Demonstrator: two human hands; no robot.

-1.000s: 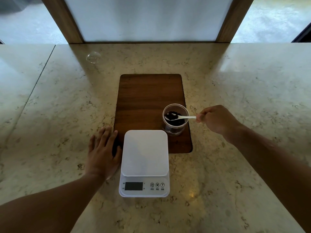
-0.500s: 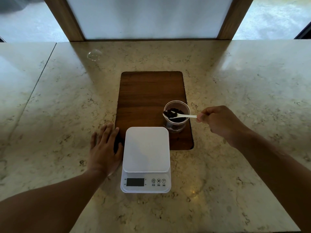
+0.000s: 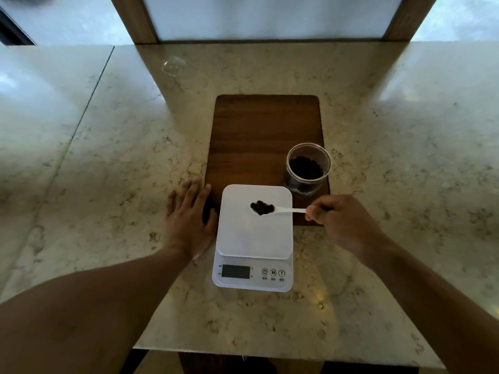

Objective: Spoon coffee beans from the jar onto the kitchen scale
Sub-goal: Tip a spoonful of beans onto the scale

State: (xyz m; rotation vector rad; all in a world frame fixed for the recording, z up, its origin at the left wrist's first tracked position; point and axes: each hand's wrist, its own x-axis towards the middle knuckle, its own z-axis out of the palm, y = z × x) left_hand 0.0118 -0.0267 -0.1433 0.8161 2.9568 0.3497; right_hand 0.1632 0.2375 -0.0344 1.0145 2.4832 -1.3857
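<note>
A white kitchen scale [image 3: 255, 238] sits at the near edge of a dark wooden board [image 3: 263, 136]. On the board's right side stands a clear jar [image 3: 308, 168], open, with dark coffee beans at its bottom. My right hand [image 3: 343, 222] pinches the handle of a white spoon [image 3: 286, 210]. The spoon's bowl, heaped with coffee beans [image 3: 261, 207], hovers over the far part of the scale's platform. My left hand [image 3: 190, 220] lies flat on the counter, fingers spread, touching the scale's left side.
The marble counter [image 3: 108, 171] stretches wide on both sides, with a seam on the left. A small clear lid-like object [image 3: 172, 66] lies far left of the board. A wooden-framed panel [image 3: 270, 17] rises behind the counter. The near counter edge [image 3: 270, 354] is close below.
My right hand has lifted the loaded spoon out of the jar and carried it left and nearer, over the scale's platform. My left hand stays flat beside the scale.
</note>
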